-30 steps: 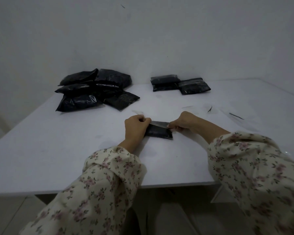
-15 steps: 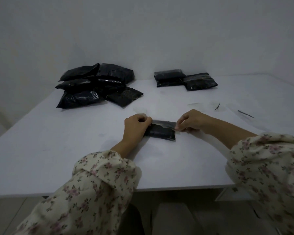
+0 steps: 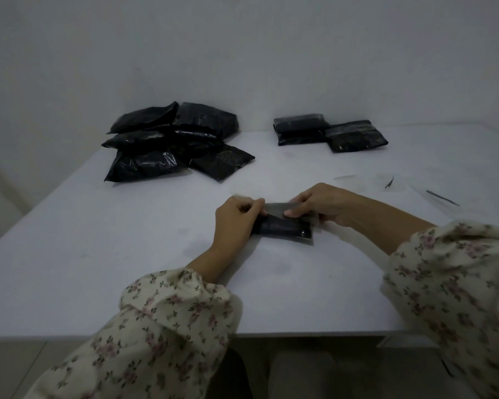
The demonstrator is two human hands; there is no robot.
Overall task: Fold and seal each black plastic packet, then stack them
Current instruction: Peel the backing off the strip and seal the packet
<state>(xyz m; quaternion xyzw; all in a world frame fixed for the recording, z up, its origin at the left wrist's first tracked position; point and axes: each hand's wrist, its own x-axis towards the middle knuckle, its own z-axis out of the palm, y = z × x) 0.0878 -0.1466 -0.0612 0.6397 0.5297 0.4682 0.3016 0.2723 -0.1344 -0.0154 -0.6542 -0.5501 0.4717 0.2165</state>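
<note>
The left hand (image 3: pixel 236 221) curls its fingers round the left end of a black packet (image 3: pixel 283 228) at the centre of the frame. The right hand (image 3: pixel 321 205) pinches the packet's grey top edge. The packet lies on a white table (image 3: pixel 98 254). Loose packets (image 3: pixel 173 142) are heaped at the upper left, and folded packets (image 3: pixel 329 133) sit right of centre at the top.

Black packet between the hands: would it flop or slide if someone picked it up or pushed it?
Probably soft rather than stiff: the packet bends where the left hand and right hand fold its top flap. Its glossy plastic catches light, so it would likely slide on the table. It lies flat and low, so it should not roll or tip.
</note>
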